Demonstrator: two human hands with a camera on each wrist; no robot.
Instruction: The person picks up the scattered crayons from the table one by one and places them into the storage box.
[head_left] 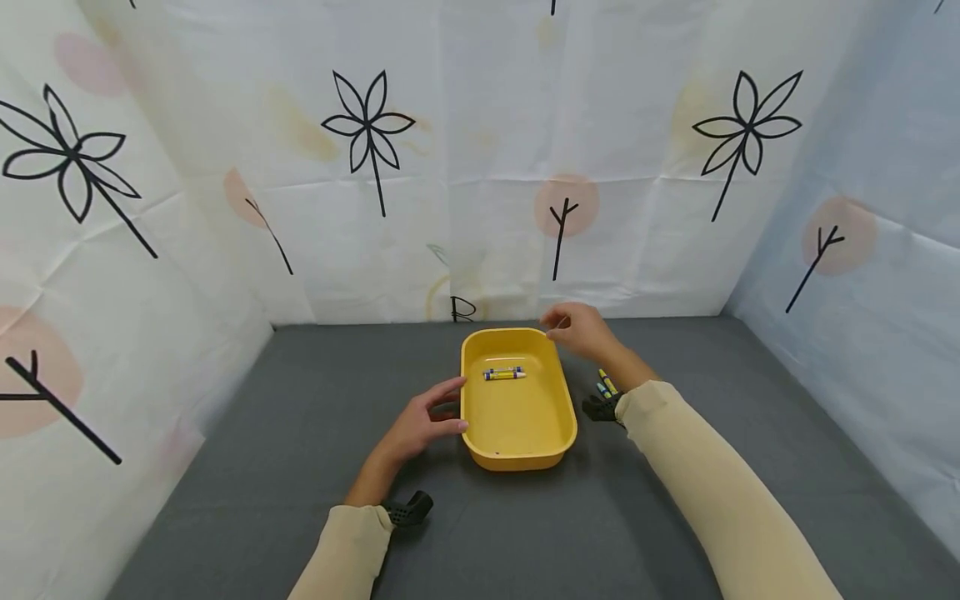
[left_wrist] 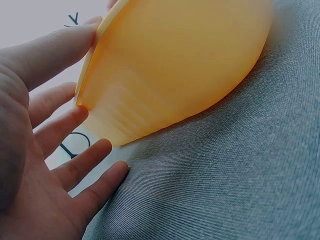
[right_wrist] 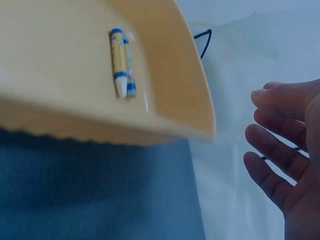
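Observation:
A yellow plastic tray [head_left: 521,417] stands on the grey cloth, with two crayons [head_left: 504,373] lying side by side in its far half. My left hand [head_left: 427,421] is at the tray's left side, thumb and fingertips right at the rim. The left wrist view has its fingers [left_wrist: 82,197] spread and fairly straight. Beyond the far right corner of the tray is my right hand [head_left: 581,329], apart from the rim. Its fingers [right_wrist: 275,142] are loosely bent with nothing between them. Two more crayons [head_left: 606,383] lie on the cloth right of the tray, beside the right wrist.
A grey cloth [head_left: 337,375] covers the table. White printed fabric [head_left: 480,167] hangs behind it and along both sides, close beyond the tray's far end. Each wrist wears a black camera mount, the left one [head_left: 408,508] low over the cloth.

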